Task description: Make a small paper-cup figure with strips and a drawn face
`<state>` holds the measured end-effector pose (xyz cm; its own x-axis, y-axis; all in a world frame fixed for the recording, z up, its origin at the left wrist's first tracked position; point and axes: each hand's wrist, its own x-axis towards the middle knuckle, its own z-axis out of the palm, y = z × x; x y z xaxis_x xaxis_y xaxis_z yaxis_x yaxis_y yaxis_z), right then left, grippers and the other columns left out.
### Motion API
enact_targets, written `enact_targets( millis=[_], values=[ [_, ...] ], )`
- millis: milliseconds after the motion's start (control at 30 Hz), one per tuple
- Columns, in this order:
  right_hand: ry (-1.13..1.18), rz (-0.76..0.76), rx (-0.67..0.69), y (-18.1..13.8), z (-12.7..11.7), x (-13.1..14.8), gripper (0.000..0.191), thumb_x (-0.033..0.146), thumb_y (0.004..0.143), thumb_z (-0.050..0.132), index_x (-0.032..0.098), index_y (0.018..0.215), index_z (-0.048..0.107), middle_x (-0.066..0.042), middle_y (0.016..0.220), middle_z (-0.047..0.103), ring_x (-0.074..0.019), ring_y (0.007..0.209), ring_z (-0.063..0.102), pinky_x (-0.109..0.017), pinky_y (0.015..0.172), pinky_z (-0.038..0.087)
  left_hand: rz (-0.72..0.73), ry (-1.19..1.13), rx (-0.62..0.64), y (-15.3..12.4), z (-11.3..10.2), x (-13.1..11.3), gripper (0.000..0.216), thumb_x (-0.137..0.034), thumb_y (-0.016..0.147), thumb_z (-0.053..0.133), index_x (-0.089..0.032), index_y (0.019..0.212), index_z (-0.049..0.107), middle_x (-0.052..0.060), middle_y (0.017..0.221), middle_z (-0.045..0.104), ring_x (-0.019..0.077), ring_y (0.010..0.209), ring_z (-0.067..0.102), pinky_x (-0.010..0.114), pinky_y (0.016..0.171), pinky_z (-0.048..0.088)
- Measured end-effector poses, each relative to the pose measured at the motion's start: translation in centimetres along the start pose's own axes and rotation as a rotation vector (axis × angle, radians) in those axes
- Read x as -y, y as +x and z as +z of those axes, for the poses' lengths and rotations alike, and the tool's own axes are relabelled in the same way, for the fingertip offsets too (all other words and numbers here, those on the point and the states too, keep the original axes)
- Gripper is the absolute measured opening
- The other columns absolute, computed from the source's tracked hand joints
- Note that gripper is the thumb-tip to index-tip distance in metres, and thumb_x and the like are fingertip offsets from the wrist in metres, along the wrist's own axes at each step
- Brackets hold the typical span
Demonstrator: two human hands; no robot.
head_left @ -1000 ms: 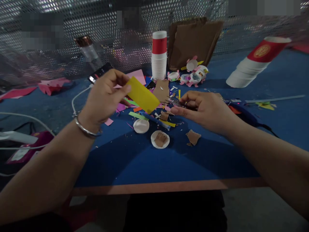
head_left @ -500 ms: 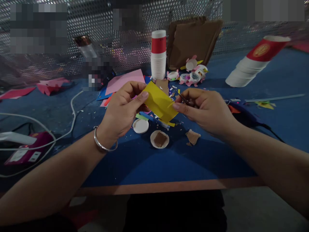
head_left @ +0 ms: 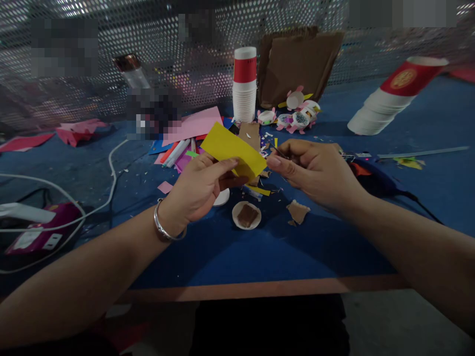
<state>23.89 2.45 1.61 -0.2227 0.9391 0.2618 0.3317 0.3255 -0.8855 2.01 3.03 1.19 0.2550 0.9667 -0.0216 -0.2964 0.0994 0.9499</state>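
My left hand point(head_left: 200, 187) now pinches the yellow paper point(head_left: 228, 143) lower down, freeing its upper-left end. My right hand point(head_left: 319, 169) grips what look like scissors point(head_left: 281, 153).

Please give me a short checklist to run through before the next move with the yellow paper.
1. Yellow paper gripped by the left hand: ok, between thumb and fingers.
2. Dark tool held in the right hand: ok.
3. Dark tool in full view: not ok, fingers cover most of it.
4. Right fingertips touching the paper: cannot tell.
5. Table free of scraps: not ok, a yellow strip lies there.
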Motion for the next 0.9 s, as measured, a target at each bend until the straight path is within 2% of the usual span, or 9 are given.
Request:
enact_targets(
  millis=[200, 500, 667, 767, 900],
  values=[
    [0.046, 0.056, 0.094, -0.2, 0.0, -0.4, 0.062, 0.085, 0.087, 0.068, 0.023, 0.084, 0.065, 0.006, 0.061, 0.04, -0.0107, 0.051, 0.032, -0.03, 0.048, 0.02, 0.06, -0.035, -0.07, 0.1, 0.0, -0.2, 0.012, -0.013, 0.093, 0.071, -0.02, 0.101, 0.077, 0.005, 0.107, 0.084, 0.0207, 0.096, 0.081, 0.034, 0.088, 0.067],
    [-0.065, 0.018, 0.066, -0.2, 0.1, -0.2, 0.061, 0.084, 0.089, 0.067, 0.023, 0.082, 0.066, 0.006, 0.055, 0.043, -0.0114, 0.051, 0.033, -0.032, 0.051, 0.02, 0.069, -0.086, -0.081, -0.1, 0.4, -0.5, 0.022, -0.014, 0.089, 0.077, -0.017, 0.111, 0.077, 0.008, 0.108, 0.085, 0.0242, 0.101, 0.082, 0.038, 0.096, 0.067],
    [-0.102, -0.014, 0.061, -0.2, 0.2, -0.1, 0.064, 0.085, 0.089, 0.066, 0.022, 0.081, 0.068, 0.004, 0.059, 0.05, -0.0118, 0.054, 0.038, -0.031, 0.053, 0.024, 0.066, -0.117, -0.044, -0.2, 0.6, -0.2, 0.01, -0.011, 0.095, 0.07, -0.015, 0.102, 0.076, 0.008, 0.105, 0.085, 0.0195, 0.092, 0.081, 0.034, 0.091, 0.068],
    [-0.118, -0.039, 0.064, -0.2, 0.3, 0.1, 0.064, 0.085, 0.09, 0.065, 0.021, 0.083, 0.072, 0.001, 0.065, 0.056, -0.0133, 0.058, 0.044, -0.031, 0.054, 0.028, 0.054, -0.118, -0.026, -0.3, 0.8, 0.0, 0.008, -0.012, 0.095, 0.07, -0.016, 0.099, 0.076, 0.008, 0.107, 0.084, 0.0197, 0.094, 0.081, 0.035, 0.092, 0.068],
    [-0.143, -0.045, 0.072, -0.3, 0.2, 0.6, 0.065, 0.086, 0.09, 0.063, 0.023, 0.073, 0.064, 0.002, 0.06, 0.048, -0.0132, 0.056, 0.04, -0.031, 0.053, 0.026, 0.029, -0.111, -0.007, -0.4, 0.9, 0.3, 0.012, -0.017, 0.091, 0.078, -0.018, 0.102, 0.077, 0.008, 0.109, 0.084, 0.0241, 0.104, 0.081, 0.038, 0.096, 0.066]
  ],
)
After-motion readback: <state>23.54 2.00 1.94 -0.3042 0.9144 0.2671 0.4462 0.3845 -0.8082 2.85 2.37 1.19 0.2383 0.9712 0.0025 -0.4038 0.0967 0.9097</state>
